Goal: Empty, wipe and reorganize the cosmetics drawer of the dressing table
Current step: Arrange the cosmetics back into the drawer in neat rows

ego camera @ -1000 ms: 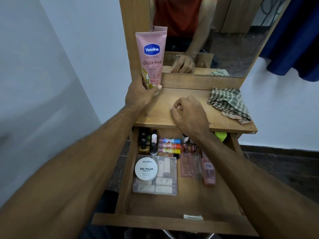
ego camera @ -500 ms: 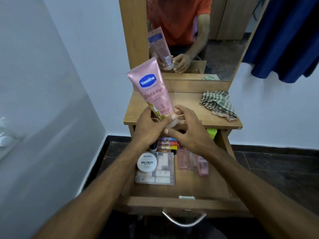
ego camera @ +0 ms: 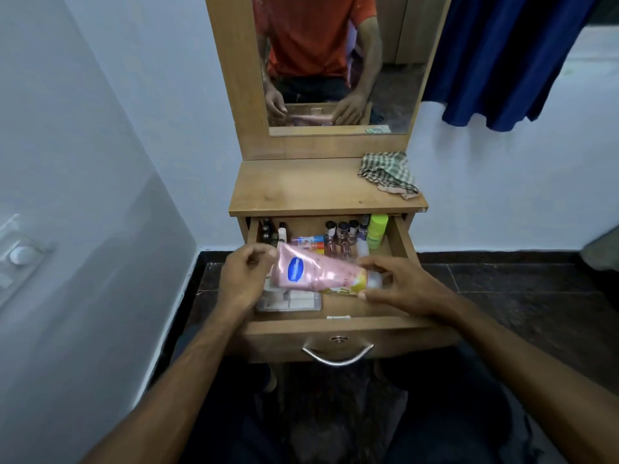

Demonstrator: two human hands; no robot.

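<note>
A pink lotion tube (ego camera: pixel 318 271) lies sideways in the air over the open wooden drawer (ego camera: pixel 338 333). My left hand (ego camera: pixel 243 279) grips its crimped end and my right hand (ego camera: pixel 395 284) holds its cap end. Below it in the drawer sits a clear plastic box (ego camera: pixel 289 301), partly hidden. Along the drawer's back stand small dark bottles (ego camera: pixel 341 229), a lime green bottle (ego camera: pixel 377 231), coloured tubes (ego camera: pixel 310 242) and dark bottles (ego camera: pixel 266 229) at the left.
A checked cloth (ego camera: pixel 388 174) lies crumpled at the right rear of the tabletop (ego camera: pixel 301 185). A mirror (ego camera: pixel 335 61) rises behind. A white wall stands close on the left, a blue curtain (ego camera: pixel 502 58) hangs at the right. The drawer handle (ego camera: pixel 337 354) faces me.
The tube has come down from upright near the tabletop to lying sideways over the drawer. My right hand left the tabletop and took its cap end. The view pulled back.
</note>
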